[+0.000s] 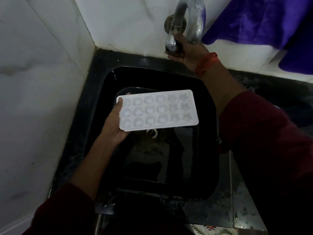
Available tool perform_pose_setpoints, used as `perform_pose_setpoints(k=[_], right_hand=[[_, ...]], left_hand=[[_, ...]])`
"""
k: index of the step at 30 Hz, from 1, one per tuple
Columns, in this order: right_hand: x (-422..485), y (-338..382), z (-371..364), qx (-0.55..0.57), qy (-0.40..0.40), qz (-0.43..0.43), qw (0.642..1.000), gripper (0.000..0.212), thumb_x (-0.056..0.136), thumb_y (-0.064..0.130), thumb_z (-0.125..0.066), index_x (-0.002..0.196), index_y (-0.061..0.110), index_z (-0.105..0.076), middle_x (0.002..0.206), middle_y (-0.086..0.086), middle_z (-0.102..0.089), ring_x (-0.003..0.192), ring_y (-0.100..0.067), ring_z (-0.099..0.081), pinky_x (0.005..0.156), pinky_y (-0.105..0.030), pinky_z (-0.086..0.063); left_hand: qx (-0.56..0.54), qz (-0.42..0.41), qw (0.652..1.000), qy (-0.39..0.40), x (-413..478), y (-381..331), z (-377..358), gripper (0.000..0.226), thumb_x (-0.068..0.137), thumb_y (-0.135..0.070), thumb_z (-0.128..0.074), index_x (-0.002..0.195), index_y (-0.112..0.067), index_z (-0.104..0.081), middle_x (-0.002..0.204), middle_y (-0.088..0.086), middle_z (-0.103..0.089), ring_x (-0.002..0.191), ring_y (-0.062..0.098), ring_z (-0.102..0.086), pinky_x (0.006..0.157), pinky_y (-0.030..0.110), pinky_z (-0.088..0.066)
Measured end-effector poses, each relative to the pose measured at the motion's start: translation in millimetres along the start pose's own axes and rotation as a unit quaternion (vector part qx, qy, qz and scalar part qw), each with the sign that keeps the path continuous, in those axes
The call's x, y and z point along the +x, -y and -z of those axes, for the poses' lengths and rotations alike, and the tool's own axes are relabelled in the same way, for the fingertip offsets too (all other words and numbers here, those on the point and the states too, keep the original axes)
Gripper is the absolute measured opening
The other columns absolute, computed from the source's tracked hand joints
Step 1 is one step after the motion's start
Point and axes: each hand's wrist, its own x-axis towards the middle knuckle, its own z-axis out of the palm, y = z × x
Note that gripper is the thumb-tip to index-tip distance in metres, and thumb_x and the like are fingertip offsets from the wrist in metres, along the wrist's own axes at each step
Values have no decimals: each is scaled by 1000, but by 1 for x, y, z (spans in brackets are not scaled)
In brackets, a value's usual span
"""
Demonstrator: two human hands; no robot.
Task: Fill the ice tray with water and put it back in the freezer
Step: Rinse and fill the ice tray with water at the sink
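A white plastic ice tray [157,110] with several round and star-shaped cells hangs level over the black sink [208,133]. My left hand [115,123] grips its left end, thumb on top of the rim. My right hand [186,50] is curled round the metal tap handle [171,42] on the back wall. The curved chrome spout [194,19] arches above that hand. No water stream shows between the spout and the tray.
White marble walls close in on the left and behind. A purple cloth [271,22] hangs at the upper right. A dark wet counter [254,200] runs along the sink's right side. The drain [152,132] lies below the tray.
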Motion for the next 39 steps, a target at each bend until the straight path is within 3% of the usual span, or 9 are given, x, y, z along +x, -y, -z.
perform_pose_setpoints(k=[5,8,11,15,21,28,34,37,39], right_hand=[[1,4,2,-50,-14,10,999,18,99,9,-57,116,4,-51,119,-17,-61,116,-32,-63,98,-46,-54],[1,4,1,-93,-30,24,995,26,98,8,-59,121,-1,-53,113,-16,-62,109,-30,-65,95,-46,-55],[0,4,0,-104,-24,34,994,8,96,9,-62,93,8,-55,91,-8,-62,99,-27,-65,94,-47,-56],[0,5,1,-115,-14,31,993,29,95,14,-64,119,2,-53,95,-8,-63,100,-25,-67,92,-44,-57],[7,2,3,-148,-28,51,987,8,95,10,-63,94,8,-55,113,-18,-67,102,-29,-69,91,-43,-58],[19,-8,5,-206,-74,75,973,13,95,13,-63,84,15,-57,112,-19,-70,101,-28,-70,90,-42,-58],[9,-42,5,-184,-64,94,976,37,102,28,-53,131,6,-57,119,-15,-68,107,-26,-68,98,-43,-54],[-7,-66,11,-286,-79,162,941,39,102,32,-51,130,6,-60,121,-12,-68,112,-21,-65,101,-40,-50],[-19,-87,19,-425,-80,234,871,40,102,35,-49,129,8,-62,125,-10,-67,118,-21,-61,105,-38,-45]], left_hand=[[25,-11,1000,1,0,-2,-6,54,108,-49,-44,147,-14,-55,136,13,-68,114,29,-72,78,42,-63],[29,-5,1000,1,-2,-1,-12,41,105,-51,-49,120,-26,-78,121,6,-77,107,24,-75,77,38,-63],[34,2,999,4,-2,-1,-17,40,104,-51,-49,103,-32,-83,117,3,-78,106,22,-76,77,38,-63],[47,-18,999,-4,4,1,-16,47,106,-51,-45,126,-19,-73,125,9,-75,110,27,-74,77,40,-63],[31,-22,999,0,16,3,-13,59,110,-51,-34,151,-11,-49,145,16,-61,130,38,-61,95,53,-59],[-6,-34,999,-2,23,-4,-17,55,110,-50,-39,155,-19,-44,141,11,-65,123,31,-68,85,46,-61],[-54,-37,998,-3,29,-1,-17,51,110,-47,-36,155,-25,-45,146,10,-61,129,32,-63,93,49,-60],[-62,-38,997,-4,34,-1,-18,53,110,-49,-35,155,-22,-44,148,12,-59,132,33,-60,101,53,-57],[-63,-24,998,-1,37,-3,-21,59,109,-53,-38,154,-16,-46,146,14,-60,132,34,-60,99,51,-58]])
